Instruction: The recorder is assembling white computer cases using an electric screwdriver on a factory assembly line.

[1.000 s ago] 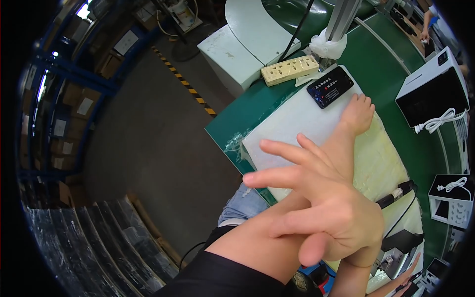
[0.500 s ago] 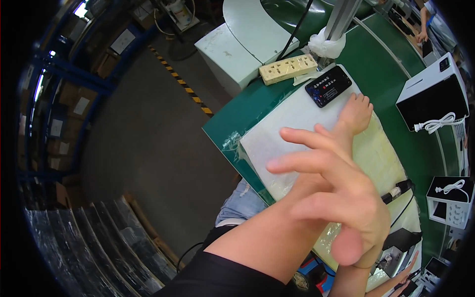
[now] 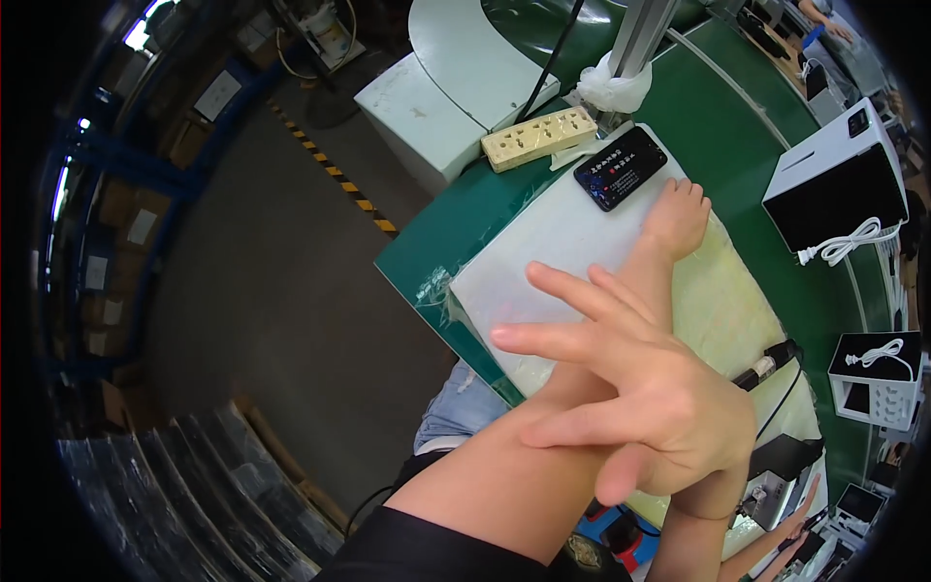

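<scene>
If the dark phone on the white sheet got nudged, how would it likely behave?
The phone is probably stiff, being a slim slab. Lying flat on the white sheet, it would likely slide rather than roll or tip. Its smooth-looking screen may be slippery and fragile.

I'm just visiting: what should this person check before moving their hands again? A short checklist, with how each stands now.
1. Right hand free: ok, fingers spread, nothing visible in its grip.
2. Left hand free: cannot tell, fingers look curled and the palm is hidden.
3. Arms uncrossed: not ok, the right hand crosses over the left forearm.
4. Phone clear of the left hand: ok, a gap shows.
5. Power strip clear of both hands: ok.
</scene>
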The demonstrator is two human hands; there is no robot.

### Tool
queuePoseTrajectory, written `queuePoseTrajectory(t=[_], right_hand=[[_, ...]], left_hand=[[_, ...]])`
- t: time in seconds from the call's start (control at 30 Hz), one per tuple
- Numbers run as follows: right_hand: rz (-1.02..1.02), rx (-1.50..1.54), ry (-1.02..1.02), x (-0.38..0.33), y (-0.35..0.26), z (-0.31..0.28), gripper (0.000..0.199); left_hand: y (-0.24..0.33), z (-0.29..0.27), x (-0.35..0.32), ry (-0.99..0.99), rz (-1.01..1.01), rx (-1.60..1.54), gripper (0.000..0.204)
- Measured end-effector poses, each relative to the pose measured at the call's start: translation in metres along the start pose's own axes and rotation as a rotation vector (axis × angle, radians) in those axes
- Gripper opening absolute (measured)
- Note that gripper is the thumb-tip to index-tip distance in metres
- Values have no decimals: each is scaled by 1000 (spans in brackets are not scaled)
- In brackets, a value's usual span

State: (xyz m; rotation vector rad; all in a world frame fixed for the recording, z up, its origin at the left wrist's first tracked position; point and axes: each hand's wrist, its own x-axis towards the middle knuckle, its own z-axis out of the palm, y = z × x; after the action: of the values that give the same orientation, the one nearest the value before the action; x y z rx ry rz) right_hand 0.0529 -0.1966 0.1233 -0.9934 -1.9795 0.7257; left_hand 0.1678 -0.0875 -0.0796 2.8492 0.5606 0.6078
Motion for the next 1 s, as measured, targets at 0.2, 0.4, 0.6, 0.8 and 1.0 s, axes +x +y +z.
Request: queuePoseTrajectory(t=[0.2, 0.4, 0.6, 0.8, 1.0], right_hand=[[72, -121, -3, -10, -2, -7, 80], [-74, -244, -143, 0, -8, -10, 83], [-107, 39, 113, 7, -8, 11, 82], [-148, -37, 12, 2, -2, 3, 83], [-139, 61, -88, 10, -2, 9, 68]], left_hand=[[-4, -5, -4, -15, -16, 17, 22], [-9, -4, -5, -41, -24, 30, 22], [0, -5, 0, -52, -8, -4, 22], [-2, -4, -2, -59, -28, 38, 22], [-4, 3, -2, 31, -20, 10, 23]])
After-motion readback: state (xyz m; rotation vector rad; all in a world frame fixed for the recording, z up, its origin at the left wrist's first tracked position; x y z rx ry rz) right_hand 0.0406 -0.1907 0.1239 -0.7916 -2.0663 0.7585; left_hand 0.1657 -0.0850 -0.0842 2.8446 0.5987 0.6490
